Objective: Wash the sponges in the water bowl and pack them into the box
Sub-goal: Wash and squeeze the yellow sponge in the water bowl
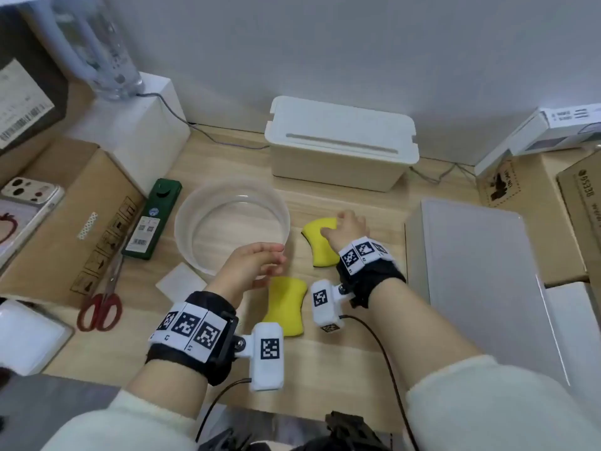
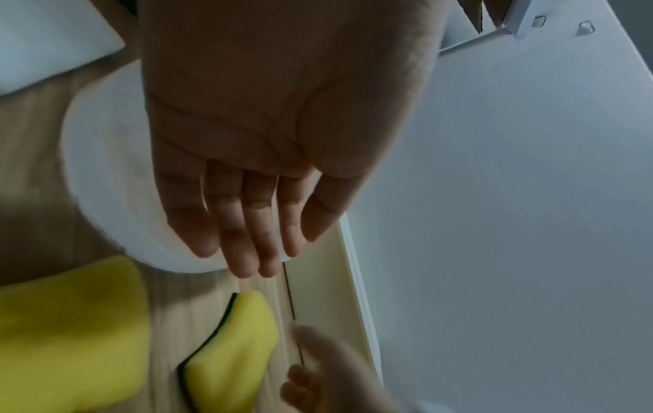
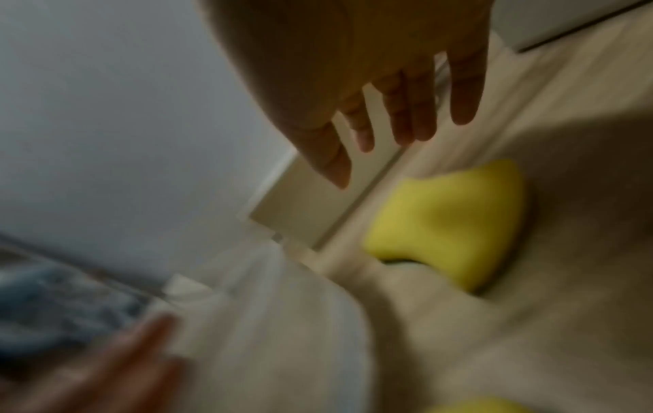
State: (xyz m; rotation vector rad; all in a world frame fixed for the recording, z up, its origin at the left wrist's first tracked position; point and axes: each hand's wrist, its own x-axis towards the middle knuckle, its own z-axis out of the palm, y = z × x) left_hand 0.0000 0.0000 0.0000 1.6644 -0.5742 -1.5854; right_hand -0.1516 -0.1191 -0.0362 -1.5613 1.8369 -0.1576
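Two yellow sponges lie on the wooden table: the far sponge (image 1: pixel 320 244) (image 2: pixel 233 349) (image 3: pixel 448 223) beside the bowl, the near sponge (image 1: pixel 286 304) (image 2: pixel 70 335) in front of it. The clear round bowl (image 1: pixel 195 219) (image 2: pixel 106 167) stands left of them. Behind is the white box (image 1: pixel 341 148) with its lid on. My right hand (image 1: pixel 338 222) (image 3: pixel 399 145) hovers over the far sponge's far end with fingers spread and straight, holding nothing. My left hand (image 1: pixel 273 258) (image 2: pixel 261 251) is flat and empty at the bowl's near rim.
Red scissors (image 1: pixel 100 304) and a green device (image 1: pixel 153 219) lie left of the bowl. A large flat white box (image 1: pixel 471 271) fills the right side. Cardboard boxes (image 1: pixel 65 222) crowd both edges, and a phone (image 1: pixel 32 193) rests on the left one.
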